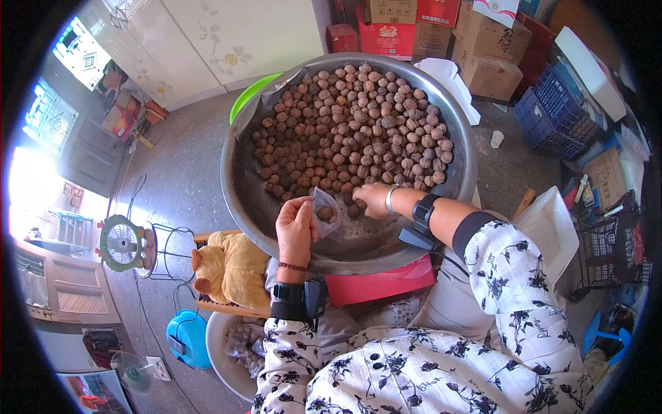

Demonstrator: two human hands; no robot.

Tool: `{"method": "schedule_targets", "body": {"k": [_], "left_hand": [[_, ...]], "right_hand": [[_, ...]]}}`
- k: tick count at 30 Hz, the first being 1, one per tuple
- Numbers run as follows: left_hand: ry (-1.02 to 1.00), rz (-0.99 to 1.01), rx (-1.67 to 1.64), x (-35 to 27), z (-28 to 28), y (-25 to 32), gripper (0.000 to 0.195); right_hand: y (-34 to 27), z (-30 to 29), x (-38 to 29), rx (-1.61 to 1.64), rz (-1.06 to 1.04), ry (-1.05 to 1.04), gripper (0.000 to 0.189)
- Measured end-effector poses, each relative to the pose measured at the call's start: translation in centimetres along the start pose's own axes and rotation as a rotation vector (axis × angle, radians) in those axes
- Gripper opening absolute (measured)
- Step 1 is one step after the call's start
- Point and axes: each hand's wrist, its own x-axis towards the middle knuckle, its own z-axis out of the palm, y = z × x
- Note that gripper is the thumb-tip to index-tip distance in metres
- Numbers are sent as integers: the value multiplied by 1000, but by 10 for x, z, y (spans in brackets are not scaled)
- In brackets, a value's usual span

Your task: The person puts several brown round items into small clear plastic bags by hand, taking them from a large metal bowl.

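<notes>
Before me stands a large metal basin [460,202] heaped with brown walnuts [357,124]. My left hand [296,223] pinches the rim of a small clear plastic bag [328,227] over the near part of the basin. At least one walnut [325,213] shows inside the bag's mouth. Just right of the bag, my right hand [373,201] reaches down into the near edge of the heap. Its fingertips touch walnuts there, and a closed grip on any of them is partly hidden by the hand.
A white tub [220,352] with bagged walnuts stands at lower left, beside a yellow plush cushion [235,266]. A blue basin [187,339] and a small fan [121,242] are farther left. Cardboard boxes [489,75] and a blue plastic crate [551,119] stand at upper right.
</notes>
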Motion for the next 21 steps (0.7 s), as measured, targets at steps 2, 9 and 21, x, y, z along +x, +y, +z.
{"method": "schedule_targets", "body": {"k": [2,9,21], "left_hand": [[0,-3,14,-2,-1,3,16],[-24,-4,29,-2,2,2,16],[-12,-20,8,-2,-2,1,15]], "right_hand": [[-10,-2,-5,-73,33,-59,54],[5,8,-2,-144,83,-116,56],[17,18,3,-269,97,-241,45]]}}
